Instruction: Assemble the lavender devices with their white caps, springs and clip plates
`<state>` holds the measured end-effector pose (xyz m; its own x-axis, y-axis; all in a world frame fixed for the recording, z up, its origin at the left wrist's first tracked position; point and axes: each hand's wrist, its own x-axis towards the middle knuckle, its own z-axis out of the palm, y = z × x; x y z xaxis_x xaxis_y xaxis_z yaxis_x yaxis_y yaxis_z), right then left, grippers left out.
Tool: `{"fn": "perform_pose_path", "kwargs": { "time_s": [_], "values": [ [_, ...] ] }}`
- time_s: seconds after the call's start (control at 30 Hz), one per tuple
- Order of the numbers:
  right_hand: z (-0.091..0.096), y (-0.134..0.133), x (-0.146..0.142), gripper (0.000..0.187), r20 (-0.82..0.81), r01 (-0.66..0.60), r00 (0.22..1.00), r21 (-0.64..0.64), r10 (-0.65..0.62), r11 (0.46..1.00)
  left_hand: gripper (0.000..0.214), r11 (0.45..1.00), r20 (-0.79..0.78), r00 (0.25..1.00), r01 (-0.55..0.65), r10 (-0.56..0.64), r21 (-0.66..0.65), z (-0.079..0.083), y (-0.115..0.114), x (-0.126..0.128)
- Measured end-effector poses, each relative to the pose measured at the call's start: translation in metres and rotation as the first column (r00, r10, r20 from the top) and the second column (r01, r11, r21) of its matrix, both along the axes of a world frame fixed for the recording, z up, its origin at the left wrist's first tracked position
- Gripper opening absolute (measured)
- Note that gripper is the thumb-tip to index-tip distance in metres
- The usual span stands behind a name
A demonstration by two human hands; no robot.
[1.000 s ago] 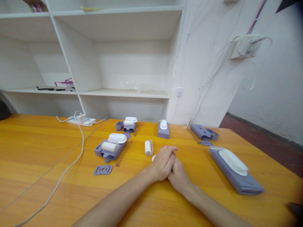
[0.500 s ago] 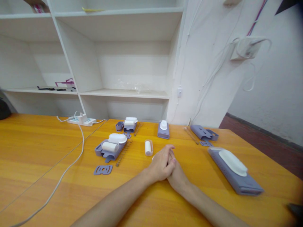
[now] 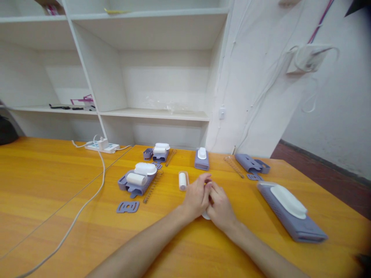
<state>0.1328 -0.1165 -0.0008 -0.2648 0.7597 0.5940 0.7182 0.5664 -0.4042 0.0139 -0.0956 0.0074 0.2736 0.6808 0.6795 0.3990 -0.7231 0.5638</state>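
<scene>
Together, both hands [image 3: 196,199] curl nearly closed around a mostly hidden white piece [image 3: 206,216], forearms [image 3: 142,241] converging.

Mid tabletop [image 3: 185,255]: L grip [image 3: 197,199] just L of R grip [image 3: 222,208], half-hidden pc. [image 3: 206,216] btwn; tub [image 3: 187,177] w/ roll [image 3: 182,181] behind L grip. On L: L casing [image 3: 149,182] w/ cylinder [image 3: 136,178] atop, plate [image 3: 127,207] in front, spring [image 3: 153,187] just R. On R: near casing [image 3: 305,231]; rear casing [image 3: 247,163] behind, rear spring [image 3: 234,167] to its L.

Lighting is bright and diffuse. The space under the shelf unit [image 3: 156,112] reads greyer. Faint, soft-edged shadows lie on the table [image 3: 197,255]. Fine detail on the left hand [image 3: 196,197] and right hand [image 3: 222,207] is soft. Wide-angle distortion slants 1 shelf upright [image 3: 85,69]. A dark object [image 3: 364,261] at lower right is blurred.
</scene>
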Motion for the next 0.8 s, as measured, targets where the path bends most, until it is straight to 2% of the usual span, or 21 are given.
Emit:
{"fn": "perform_pose_path", "kwargs": {
  "time_s": [0.07,0.17,0.27,0.37,0.43,0.53,0.7,0.8],
  "values": [
    [0.008,0.01,0.01,0.015,0.029,0.153,0.988,0.024,-0.154,0.988,0.02,0.993,-0.046,0.996,-0.069,0.073,0.095,-0.003,0.003,-0.002],
    [0.024,0.035,0.033,0.021,0.125,0.366,0.921,0.054,-0.37,0.929,0.023,0.969,-0.211,0.969,-0.081,0.132,0.233,-0.006,0.008,-0.004],
    [0.041,0.063,0.061,0.024,0.247,0.572,0.784,0.066,-0.569,0.817,0.031,0.935,-0.31,0.932,-0.073,0.188,0.347,-0.008,0.009,-0.004],
    [0.056,0.087,0.088,0.028,0.336,0.71,0.649,0.055,-0.683,0.702,0.035,0.917,-0.379,0.905,-0.031,0.194,0.397,-0.009,0.004,-0.003],
    [0.062,0.1,0.105,0.036,0.383,0.758,0.591,0.038,-0.71,0.651,0.033,0.921,-0.446,0.878,0.017,0.172,0.389,-0.008,0.0,-0.002],
    [0.063,0.115,0.128,0.038,0.446,0.803,0.542,-0.026,-0.712,0.595,0.032,0.93,-0.547,0.828,0.093,0.126,0.354,-0.006,-0.006,-0.002],
    [0.049,0.131,0.155,0.036,0.531,0.841,0.517,-0.168,-0.671,0.514,0.048,0.941,-0.594,0.797,0.109,0.11,0.321,-0.005,-0.007,0.0],
    [0.04,0.137,0.162,0.034,0.557,0.849,0.51,-0.204,-0.655,0.488,0.047,0.939,-0.617,0.781,0.131,0.1,0.318,-0.006,-0.006,0.001]
  ]
}}
